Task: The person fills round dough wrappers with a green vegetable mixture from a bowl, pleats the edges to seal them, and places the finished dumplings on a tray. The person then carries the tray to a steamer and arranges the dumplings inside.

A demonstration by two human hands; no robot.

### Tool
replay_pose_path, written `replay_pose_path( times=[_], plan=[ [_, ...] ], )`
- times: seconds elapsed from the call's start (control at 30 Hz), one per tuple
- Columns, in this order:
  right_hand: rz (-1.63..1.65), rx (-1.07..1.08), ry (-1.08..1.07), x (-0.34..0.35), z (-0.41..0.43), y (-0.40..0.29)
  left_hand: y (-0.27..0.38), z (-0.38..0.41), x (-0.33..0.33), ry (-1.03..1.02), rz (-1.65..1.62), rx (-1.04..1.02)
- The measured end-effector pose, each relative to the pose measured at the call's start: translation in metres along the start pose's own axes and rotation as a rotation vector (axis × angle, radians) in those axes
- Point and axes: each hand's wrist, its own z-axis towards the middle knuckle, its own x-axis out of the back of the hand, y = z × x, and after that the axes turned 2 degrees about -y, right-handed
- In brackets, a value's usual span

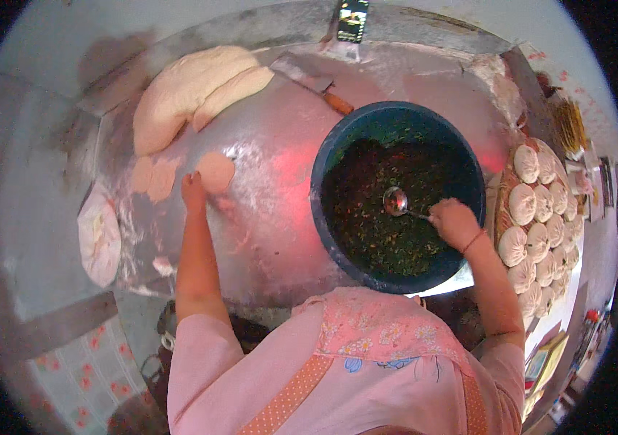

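Observation:
My left hand (194,191) pinches the near edge of a round dough wrapper (217,169), which seems raised a little, with a shadow beneath it. Over a deep dark-blue tub (336,247), my right hand (454,223) grips a metal spoon (396,201) by its handle. The spoon's bowl rests on chopped green filling (379,239) inside the tub. Left of my left hand, a few flat dough wrappers (161,180) lie overlapping on the floured worktop (265,234). Behind them sits a large mass of dough (178,98).
A cleaver (336,102) with a wooden handle lies behind the tub. Pleated filled buns (538,239) crowd a woven tray on the right, near a bundle of chopsticks (570,125). A white bag (100,239) sits at the left edge. A phone (352,22) stands at the back.

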Motion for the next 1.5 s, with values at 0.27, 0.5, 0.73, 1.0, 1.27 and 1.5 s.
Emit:
replay_pose_path(
  times=[0.27,0.5,0.73,1.0,1.27,1.5],
  plan=[
    [0.078,-0.146,-0.158,-0.013,-0.014,-0.004,0.007,0.087,-0.021,-0.429,0.361,-0.355],
    [0.588,-0.234,-0.177,0.005,-0.045,-0.039,0.035,0.084,-0.009,-0.61,0.462,-0.203],
    [0.123,-0.505,0.136,0.0,-0.057,-0.032,0.066,0.009,0.032,-0.808,-0.556,0.124],
    [0.214,-0.182,-0.145,0.02,-0.102,-0.105,0.013,-0.101,0.024,-0.67,-0.726,0.399],
    [-0.047,-0.465,0.275,0.002,-0.032,-0.019,0.106,-0.129,0.035,-0.455,-1.967,0.488],
    [0.133,-0.197,0.037,-0.007,-0.078,-0.049,0.184,-0.195,0.044,-0.827,-2.097,0.345]
  ],
)
